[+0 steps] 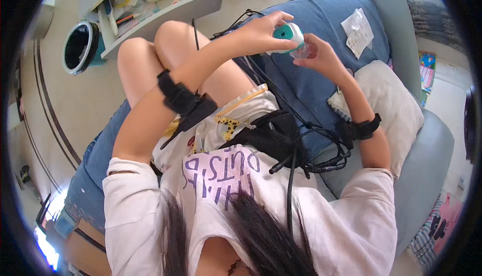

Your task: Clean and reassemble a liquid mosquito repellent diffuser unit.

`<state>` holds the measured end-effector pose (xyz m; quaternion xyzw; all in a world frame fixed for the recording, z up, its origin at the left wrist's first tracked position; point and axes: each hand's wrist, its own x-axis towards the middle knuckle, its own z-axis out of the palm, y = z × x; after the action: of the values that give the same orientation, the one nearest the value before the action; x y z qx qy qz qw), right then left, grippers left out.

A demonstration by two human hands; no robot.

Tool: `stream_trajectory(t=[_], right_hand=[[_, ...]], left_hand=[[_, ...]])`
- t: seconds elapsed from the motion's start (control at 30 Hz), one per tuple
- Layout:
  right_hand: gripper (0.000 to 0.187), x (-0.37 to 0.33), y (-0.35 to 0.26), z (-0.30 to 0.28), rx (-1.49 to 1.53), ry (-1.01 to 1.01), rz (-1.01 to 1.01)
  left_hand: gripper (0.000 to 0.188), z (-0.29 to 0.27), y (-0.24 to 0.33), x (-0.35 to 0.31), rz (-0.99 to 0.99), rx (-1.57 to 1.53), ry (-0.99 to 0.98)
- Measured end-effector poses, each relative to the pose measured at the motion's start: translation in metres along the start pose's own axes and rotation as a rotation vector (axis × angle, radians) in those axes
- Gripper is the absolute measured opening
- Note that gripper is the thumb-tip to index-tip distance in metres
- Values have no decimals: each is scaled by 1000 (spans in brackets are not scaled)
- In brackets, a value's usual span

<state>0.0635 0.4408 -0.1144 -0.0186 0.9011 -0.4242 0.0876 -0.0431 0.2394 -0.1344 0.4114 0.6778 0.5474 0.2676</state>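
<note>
Gripping with half-curled fingers, the left hand (260,34) is holding a white-and-teal device (296,34) above the blue sofa (326,15), near its front edge, while the right hand (327,61), partly closed, is pinching a clear part (301,52), which could be slipping loose if either grip is weakening.

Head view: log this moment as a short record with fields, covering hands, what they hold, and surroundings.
left hand: holding a small white-and-teal device
right hand: thumb and fingers on the device's clear end
device position: raised above the blue sofa cover
on sofa, beyond right hand: clear packet
beside right forearm: pale cushion
far left: open drawer holding assorted items
</note>
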Motion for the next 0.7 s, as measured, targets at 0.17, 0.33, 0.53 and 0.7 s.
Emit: stream_trajectory(t=[0.17, 0.33, 0.53, 0.7], right_hand=[[54, -23, 38, 1, 148, 32, 254], [50, -29, 51, 5, 54, 83, 194], [48, -39, 47, 2, -79, 173, 125], [44, -59, 56, 7, 8, 224, 113]], left_hand=[[69, 23, -17, 34, -122, -124, -131], [66, 37, -29, 42, -87, -40, -61], [57, 42, -24, 51, 25, -42, -97], [53, 52, -4, 62, 131, 17, -262]])
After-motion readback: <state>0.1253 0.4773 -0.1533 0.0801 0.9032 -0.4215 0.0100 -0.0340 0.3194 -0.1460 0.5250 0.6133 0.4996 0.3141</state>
